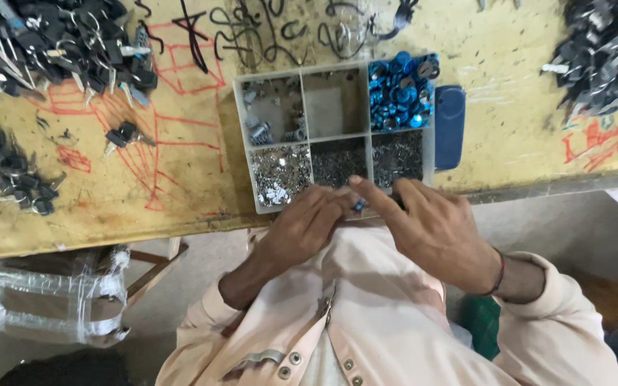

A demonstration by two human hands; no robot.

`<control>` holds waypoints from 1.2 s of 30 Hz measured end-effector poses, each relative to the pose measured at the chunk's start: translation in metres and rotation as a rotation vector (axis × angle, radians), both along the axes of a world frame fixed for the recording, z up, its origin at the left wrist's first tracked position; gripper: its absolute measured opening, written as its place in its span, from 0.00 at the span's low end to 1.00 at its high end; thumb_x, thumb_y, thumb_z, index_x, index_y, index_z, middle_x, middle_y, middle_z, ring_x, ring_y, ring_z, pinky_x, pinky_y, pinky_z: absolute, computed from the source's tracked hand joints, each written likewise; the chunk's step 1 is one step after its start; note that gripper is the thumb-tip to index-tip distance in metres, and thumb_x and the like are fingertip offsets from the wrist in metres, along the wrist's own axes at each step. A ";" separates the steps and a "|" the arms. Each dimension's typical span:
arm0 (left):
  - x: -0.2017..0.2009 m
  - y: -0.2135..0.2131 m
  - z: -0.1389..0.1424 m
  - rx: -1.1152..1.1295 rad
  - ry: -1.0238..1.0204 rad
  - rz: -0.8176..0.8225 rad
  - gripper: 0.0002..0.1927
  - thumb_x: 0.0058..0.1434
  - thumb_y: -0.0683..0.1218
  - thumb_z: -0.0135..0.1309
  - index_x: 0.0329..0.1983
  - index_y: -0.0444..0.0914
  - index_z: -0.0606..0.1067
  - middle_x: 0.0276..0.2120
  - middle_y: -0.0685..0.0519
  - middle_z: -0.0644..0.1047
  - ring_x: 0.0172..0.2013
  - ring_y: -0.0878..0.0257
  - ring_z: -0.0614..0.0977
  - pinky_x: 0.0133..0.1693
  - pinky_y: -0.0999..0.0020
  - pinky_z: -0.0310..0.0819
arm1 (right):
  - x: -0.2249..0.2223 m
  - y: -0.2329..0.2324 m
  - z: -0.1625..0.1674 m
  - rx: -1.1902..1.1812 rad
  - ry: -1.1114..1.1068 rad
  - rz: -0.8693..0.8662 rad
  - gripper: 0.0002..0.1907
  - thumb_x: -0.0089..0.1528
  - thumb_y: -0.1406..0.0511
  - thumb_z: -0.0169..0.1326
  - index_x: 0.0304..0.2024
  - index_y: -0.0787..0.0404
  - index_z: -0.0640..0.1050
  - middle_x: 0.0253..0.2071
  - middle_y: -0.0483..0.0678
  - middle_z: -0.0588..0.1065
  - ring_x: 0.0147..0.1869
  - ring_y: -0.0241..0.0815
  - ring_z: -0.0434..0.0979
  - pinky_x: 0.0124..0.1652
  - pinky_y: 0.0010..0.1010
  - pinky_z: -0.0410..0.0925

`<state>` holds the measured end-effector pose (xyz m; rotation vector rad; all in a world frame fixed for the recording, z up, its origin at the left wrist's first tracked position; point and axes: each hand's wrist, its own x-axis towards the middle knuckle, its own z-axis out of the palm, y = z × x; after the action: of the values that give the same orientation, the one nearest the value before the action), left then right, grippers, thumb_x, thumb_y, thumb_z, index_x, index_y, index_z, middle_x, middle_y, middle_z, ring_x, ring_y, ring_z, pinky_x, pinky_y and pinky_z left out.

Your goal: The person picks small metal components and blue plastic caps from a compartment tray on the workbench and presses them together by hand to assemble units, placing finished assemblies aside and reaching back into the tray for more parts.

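Pale pink jacket, long sleeves, soft matte cloth. Left sleeve pushed up forearm, bunched in folds near elbow. Right sleeve likewise drawn back, cuff loose and rumpled. Thin dark red thread band round right wrist. Jacket front open at middle; small round metal snap studs along both edges, grey zip pull between. Lighter, whitish garment visible beneath opening. Left hand and right hand bare, no rings discernible.

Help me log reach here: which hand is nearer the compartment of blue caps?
Right. The right hand lies below the blue caps; the left hand sits further left, below the silver-parts compartment.
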<state>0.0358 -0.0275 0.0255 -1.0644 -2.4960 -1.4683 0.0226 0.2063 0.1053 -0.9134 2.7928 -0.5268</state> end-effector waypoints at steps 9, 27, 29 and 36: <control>-0.004 0.021 -0.002 0.193 -0.767 -0.025 0.14 0.68 0.43 0.58 0.55 0.35 0.75 0.44 0.47 0.82 0.41 0.58 0.87 0.44 0.64 0.84 | 0.005 0.010 -0.018 -0.150 -0.104 0.044 0.39 0.57 0.71 0.54 0.72 0.55 0.62 0.37 0.51 0.73 0.34 0.47 0.76 0.26 0.36 0.68; -0.011 -0.034 0.016 -0.294 -0.262 0.473 0.06 0.62 0.42 0.58 0.42 0.39 0.77 0.38 0.49 0.79 0.37 0.50 0.82 0.37 0.56 0.76 | -0.039 -0.036 -0.039 0.011 -0.099 0.185 0.17 0.50 0.69 0.56 0.42 0.64 0.75 0.39 0.51 0.74 0.45 0.52 0.77 0.35 0.43 0.69; -0.007 -0.035 0.020 -0.212 -0.230 0.481 0.05 0.64 0.41 0.56 0.43 0.38 0.76 0.39 0.50 0.79 0.38 0.51 0.83 0.38 0.58 0.77 | -0.039 -0.047 -0.048 0.011 0.010 0.219 0.23 0.46 0.68 0.55 0.45 0.67 0.73 0.38 0.53 0.73 0.43 0.52 0.77 0.32 0.42 0.68; -0.003 -0.029 0.013 -0.105 -0.272 0.526 0.08 0.62 0.38 0.60 0.43 0.37 0.75 0.38 0.49 0.80 0.36 0.52 0.84 0.37 0.59 0.78 | -0.040 -0.040 -0.056 0.110 -0.054 0.217 0.14 0.55 0.68 0.53 0.44 0.64 0.71 0.40 0.50 0.72 0.44 0.50 0.77 0.33 0.41 0.68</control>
<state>0.0328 -0.0565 0.0386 -0.1782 -2.7551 -1.3970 -0.0171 0.1667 0.0497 -1.1410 2.6020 -0.3561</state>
